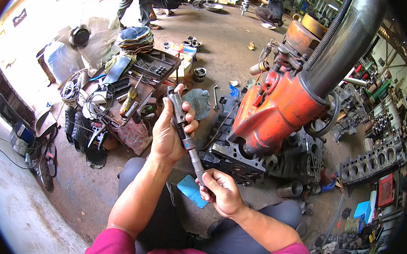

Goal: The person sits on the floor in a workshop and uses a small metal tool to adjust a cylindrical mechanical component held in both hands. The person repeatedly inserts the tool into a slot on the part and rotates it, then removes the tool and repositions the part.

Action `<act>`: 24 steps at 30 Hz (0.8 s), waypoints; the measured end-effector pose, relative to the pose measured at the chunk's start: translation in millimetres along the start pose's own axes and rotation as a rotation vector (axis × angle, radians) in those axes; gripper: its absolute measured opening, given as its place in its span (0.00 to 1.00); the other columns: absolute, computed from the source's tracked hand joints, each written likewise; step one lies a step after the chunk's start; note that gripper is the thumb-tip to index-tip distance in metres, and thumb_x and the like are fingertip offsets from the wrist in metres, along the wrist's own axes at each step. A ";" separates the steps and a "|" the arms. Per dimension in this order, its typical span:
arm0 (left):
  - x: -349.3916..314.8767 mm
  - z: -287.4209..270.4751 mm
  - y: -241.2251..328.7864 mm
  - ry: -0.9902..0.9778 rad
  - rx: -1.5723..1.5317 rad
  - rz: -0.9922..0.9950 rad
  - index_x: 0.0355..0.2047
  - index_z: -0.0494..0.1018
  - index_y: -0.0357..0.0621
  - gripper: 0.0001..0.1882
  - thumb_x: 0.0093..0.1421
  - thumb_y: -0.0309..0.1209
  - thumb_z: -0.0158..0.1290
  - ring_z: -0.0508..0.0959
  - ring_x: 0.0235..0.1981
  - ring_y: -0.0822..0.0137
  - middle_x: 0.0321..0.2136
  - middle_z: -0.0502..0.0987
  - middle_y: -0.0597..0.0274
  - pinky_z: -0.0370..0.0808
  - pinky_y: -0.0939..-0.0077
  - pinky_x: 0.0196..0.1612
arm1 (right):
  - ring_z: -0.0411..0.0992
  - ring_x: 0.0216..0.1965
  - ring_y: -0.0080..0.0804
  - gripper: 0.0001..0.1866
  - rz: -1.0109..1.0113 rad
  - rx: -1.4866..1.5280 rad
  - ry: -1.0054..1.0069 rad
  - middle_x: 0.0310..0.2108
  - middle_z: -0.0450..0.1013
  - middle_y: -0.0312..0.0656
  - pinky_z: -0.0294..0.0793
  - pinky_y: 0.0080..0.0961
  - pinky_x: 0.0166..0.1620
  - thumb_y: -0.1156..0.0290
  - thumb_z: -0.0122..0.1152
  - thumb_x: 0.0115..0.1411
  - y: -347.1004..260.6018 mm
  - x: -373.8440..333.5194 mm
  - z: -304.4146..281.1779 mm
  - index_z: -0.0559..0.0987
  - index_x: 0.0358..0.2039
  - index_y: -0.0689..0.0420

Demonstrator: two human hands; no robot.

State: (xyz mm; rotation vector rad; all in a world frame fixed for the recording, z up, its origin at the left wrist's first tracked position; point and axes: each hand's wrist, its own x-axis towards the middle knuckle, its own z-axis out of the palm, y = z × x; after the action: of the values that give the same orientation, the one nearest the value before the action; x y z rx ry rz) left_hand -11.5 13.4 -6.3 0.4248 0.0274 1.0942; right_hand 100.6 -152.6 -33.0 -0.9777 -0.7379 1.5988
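Observation:
A long grey metal micrometer [193, 152] slants across my lap, held in both hands. My left hand [168, 138] is closed around its thick upper body, the thumb along one side and the fingers on the other. At its lower end, my right hand [222, 193] pinches the knurled handle between thumb and fingers. Just ahead to the right stands a red boring machine [276, 109], its head lowered over a dark engine block [236, 160]. Beneath the hands, a blue cloth or pad [192, 191] lies on the floor.
A low bench of tools [119, 103] stands left, with a tray [155, 66] behind it. A wrench [215, 97] and a grey-blue rag [197, 102] lie ahead. Another engine block [373, 162] sits at right. Other people [137, 0] are farther back. A pale wall edge [30, 199] curves along the left.

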 end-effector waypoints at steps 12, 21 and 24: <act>-1.9 3.1 -5.3 0.026 0.003 -0.058 0.68 0.54 0.52 0.30 0.70 0.48 0.43 0.66 0.32 0.73 0.37 0.68 0.65 0.68 0.82 0.28 | 0.64 0.23 0.18 0.17 0.000 -0.021 -0.020 0.26 0.66 0.34 0.63 0.15 0.27 0.60 0.51 0.71 -5.8 -3.3 1.1 0.76 0.39 0.63; -1.6 -0.8 -4.6 -0.032 -0.017 -0.011 0.67 0.56 0.53 0.28 0.70 0.47 0.44 0.64 0.31 0.75 0.37 0.67 0.68 0.66 0.84 0.27 | 0.58 0.25 0.11 0.15 -0.196 -0.395 0.155 0.23 0.66 0.26 0.58 0.14 0.28 0.58 0.64 0.63 0.3 0.2 2.4 0.77 0.32 0.58; -0.9 -1.1 -2.6 -0.056 -0.021 -0.006 0.66 0.57 0.54 0.28 0.70 0.48 0.44 0.64 0.31 0.75 0.37 0.67 0.68 0.67 0.84 0.28 | 0.59 0.25 0.11 0.16 -0.160 -0.306 0.160 0.23 0.66 0.26 0.57 0.14 0.27 0.56 0.64 0.63 5.7 0.0 2.4 0.76 0.32 0.58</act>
State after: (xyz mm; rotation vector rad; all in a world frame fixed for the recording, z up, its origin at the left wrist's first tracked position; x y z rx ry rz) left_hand -9.8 12.0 -8.4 0.4360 -0.0317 1.0759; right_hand 95.8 -153.9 -36.7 -1.2190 -0.9416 1.2759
